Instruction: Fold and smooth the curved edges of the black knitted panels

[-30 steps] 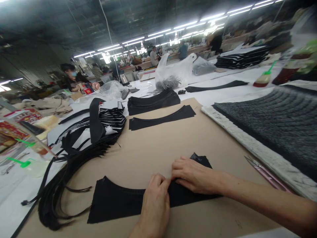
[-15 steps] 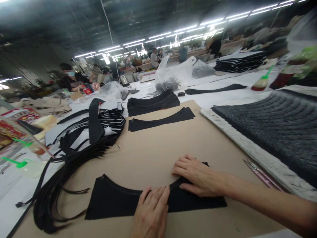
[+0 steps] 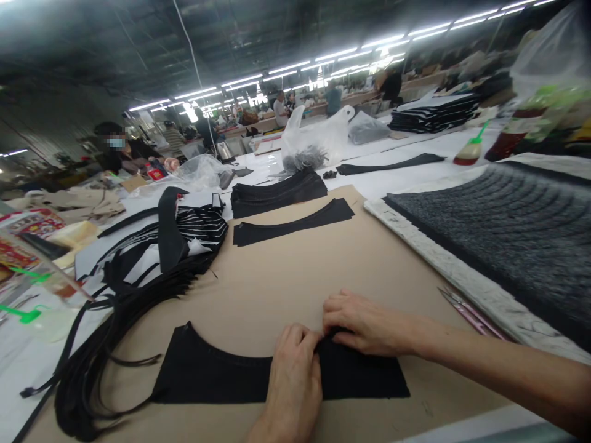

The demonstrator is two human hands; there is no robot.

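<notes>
A curved black fabric panel (image 3: 217,369) lies flat on a sheet of brown kraft paper (image 3: 281,289), its concave edge facing away from me. My left hand (image 3: 294,381) rests on the panel's middle, fingertips at that inner edge. Right beside it, my right hand (image 3: 362,323) pinches the same edge between its fingers. Both hands touch each other's fingertips at the fold, which they hide. A bundle of long black strips (image 3: 124,301) curves along the paper's left side, and striped fabric (image 3: 203,224) lies on it.
Pink-handled snips (image 3: 471,317) lie beside a grey ribbed mat (image 3: 498,227) on a white slab to the right. Ahead are black stacked panels (image 3: 277,192) and a single panel (image 3: 290,224). A co-worker (image 3: 127,163) sits far left, behind white plastic bags (image 3: 314,138).
The right end of the panel, crumpled up a second ago, was spread flat half a second ago. My fingers have now drawn together on the inner edge, and the view has shifted slightly.
</notes>
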